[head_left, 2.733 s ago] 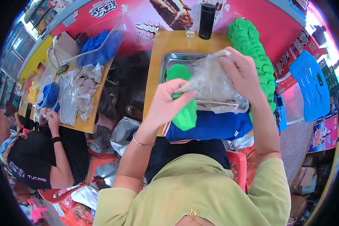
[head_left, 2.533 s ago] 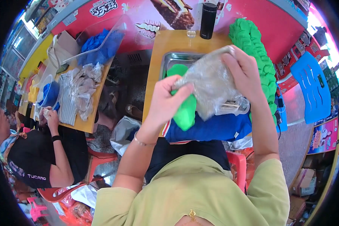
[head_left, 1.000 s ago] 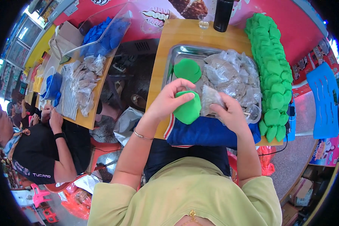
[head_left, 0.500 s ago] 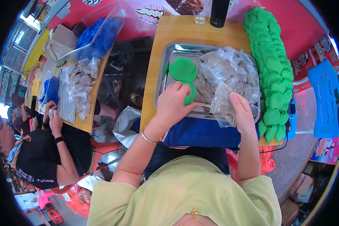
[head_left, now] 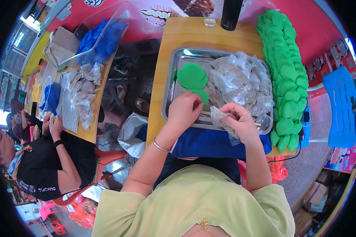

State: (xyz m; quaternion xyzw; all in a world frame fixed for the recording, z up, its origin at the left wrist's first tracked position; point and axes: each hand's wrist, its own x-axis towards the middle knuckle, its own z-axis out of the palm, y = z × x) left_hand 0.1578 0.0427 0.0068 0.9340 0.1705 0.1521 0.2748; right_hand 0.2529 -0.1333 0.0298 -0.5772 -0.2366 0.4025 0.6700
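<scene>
Right hand [head_left: 241,121] pinched a clear bag [head_left: 218,117]; left hand [head_left: 182,111] touched a green disc [head_left: 202,96], grip unclear; pale lettering [head_left: 47,189] crossed a black shirt [head_left: 39,166]!

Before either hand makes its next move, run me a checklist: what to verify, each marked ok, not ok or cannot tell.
1. Right hand free: not ok; it holds a crumpled plastic bag.
2. Left hand gripping the nearest green piece: cannot tell; fingers overlap it, but their tips are hidden.
3. Other round green pieces lying inside the metal tray: ok, overlapping at its left side.
4. Bottle and glass apart from both hands: ok, beyond the tray's far edge.
5. Long green stack apart from the right hand: ok.
</scene>
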